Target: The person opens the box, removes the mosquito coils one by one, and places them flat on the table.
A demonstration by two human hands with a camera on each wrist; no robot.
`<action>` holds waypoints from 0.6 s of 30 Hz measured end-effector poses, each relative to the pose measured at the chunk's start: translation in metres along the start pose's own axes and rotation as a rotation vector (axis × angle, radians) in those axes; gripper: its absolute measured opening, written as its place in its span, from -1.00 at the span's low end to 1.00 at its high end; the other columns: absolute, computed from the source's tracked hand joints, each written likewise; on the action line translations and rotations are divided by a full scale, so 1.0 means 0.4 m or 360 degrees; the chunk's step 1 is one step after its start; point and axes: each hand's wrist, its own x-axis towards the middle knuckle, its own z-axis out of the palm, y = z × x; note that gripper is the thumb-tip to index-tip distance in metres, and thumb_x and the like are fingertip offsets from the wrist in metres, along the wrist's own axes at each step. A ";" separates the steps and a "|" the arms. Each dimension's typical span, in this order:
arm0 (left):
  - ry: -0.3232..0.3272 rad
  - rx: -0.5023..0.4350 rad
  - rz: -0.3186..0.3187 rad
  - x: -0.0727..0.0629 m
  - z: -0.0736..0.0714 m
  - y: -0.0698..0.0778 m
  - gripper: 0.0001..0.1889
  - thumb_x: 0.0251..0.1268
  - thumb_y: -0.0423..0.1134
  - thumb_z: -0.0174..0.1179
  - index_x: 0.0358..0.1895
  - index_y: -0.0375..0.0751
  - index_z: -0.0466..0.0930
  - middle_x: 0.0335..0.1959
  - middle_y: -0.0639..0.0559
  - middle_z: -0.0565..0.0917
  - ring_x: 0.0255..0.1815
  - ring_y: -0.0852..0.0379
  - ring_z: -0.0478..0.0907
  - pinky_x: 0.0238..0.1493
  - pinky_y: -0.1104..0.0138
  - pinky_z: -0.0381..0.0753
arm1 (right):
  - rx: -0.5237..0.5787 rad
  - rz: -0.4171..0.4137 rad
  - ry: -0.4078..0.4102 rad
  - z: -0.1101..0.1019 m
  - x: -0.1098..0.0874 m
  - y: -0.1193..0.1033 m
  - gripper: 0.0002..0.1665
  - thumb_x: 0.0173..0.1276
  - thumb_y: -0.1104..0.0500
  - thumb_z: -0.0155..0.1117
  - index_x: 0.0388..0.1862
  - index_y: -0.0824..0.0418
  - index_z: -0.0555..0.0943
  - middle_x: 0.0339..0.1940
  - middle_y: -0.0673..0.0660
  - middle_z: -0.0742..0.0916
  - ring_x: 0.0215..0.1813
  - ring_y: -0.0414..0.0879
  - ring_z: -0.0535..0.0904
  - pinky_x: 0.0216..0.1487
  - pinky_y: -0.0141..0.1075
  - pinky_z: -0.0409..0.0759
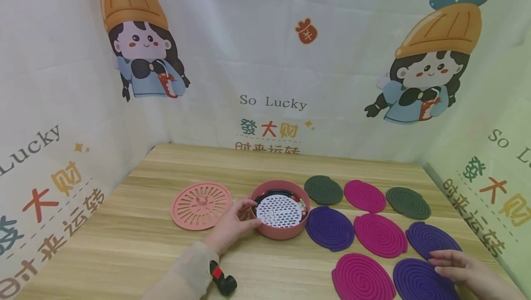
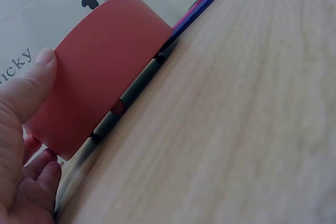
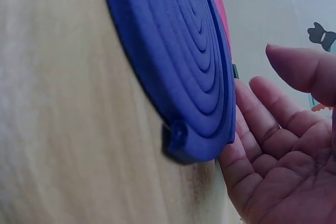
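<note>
My left hand (image 1: 235, 224) holds the left side of a round coral-pink mosquito coil box (image 1: 282, 232). In the left wrist view the thumb (image 2: 42, 74) lies against the box wall, with other fingers at its lower edge. A white mesh pad (image 1: 279, 211) lies inside the box. To its left is the slotted pink lid (image 1: 186, 208), flat on the table. My right hand (image 1: 466, 272) reaches over the edge of a purple mosquito coil (image 1: 423, 281), fingers loosely extended and thumb apart. Another purple coil (image 1: 433, 240) is just beyond the fingertips.
Right of the box, more mosquito coils are spread out: green (image 1: 323, 190), magenta (image 1: 365, 196) and purple (image 1: 330, 228). They lie flat on the wooden table (image 1: 137, 244). A printed white cloth (image 1: 265, 60) stands around the back and both sides.
</note>
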 end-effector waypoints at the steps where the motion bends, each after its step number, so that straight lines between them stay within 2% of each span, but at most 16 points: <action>1: -0.0002 0.0000 -0.0002 0.001 0.000 0.000 -0.47 0.07 -0.23 0.44 0.13 -0.18 0.49 0.40 -0.15 0.32 0.42 -0.14 0.23 0.42 0.06 0.23 | 0.0005 0.0002 -0.0002 0.000 0.000 0.000 -0.37 0.53 0.21 -0.05 0.20 0.79 0.11 0.03 0.39 0.62 -0.03 -0.12 0.59 0.00 -0.05 0.63; 5: -0.0010 0.0011 -0.0003 0.003 0.000 -0.002 -0.47 0.06 -0.23 0.44 0.13 -0.18 0.49 0.41 -0.15 0.31 0.42 -0.14 0.22 0.42 0.06 0.23 | 0.0021 0.0016 0.0001 -0.001 0.000 0.001 -0.36 0.53 0.20 -0.04 0.20 0.79 0.10 0.03 0.38 0.63 -0.02 -0.07 0.59 -0.01 -0.06 0.63; 11: -0.0016 -0.0009 -0.0003 0.003 0.000 0.000 -0.47 0.06 -0.24 0.45 0.13 -0.19 0.50 0.39 -0.15 0.33 0.42 -0.15 0.22 0.42 0.05 0.22 | 0.0016 0.0068 0.0042 0.001 0.001 -0.001 -0.36 0.53 0.19 -0.04 0.21 0.78 0.09 0.03 0.40 0.62 0.02 0.13 0.58 -0.02 0.02 0.63; 13: -0.0017 -0.0014 -0.0004 0.002 0.000 0.000 -0.47 0.06 -0.25 0.45 0.13 -0.19 0.50 0.39 -0.15 0.33 0.42 -0.16 0.22 0.43 0.04 0.22 | 0.0000 0.0081 0.0086 0.001 0.000 -0.005 -0.35 0.52 0.18 -0.02 0.21 0.77 0.10 0.03 0.42 0.62 -0.01 0.06 0.60 -0.04 -0.01 0.65; 18: -0.0014 -0.0008 -0.0014 0.002 -0.001 0.001 -0.45 0.06 -0.24 0.45 0.15 -0.19 0.49 0.42 -0.16 0.29 0.42 -0.17 0.21 0.43 0.03 0.21 | -0.0014 0.0022 0.0180 -0.001 -0.003 -0.024 -0.36 0.51 0.22 -0.02 0.21 0.79 0.10 0.03 0.43 0.62 -0.12 -0.38 0.57 -0.05 -0.18 0.67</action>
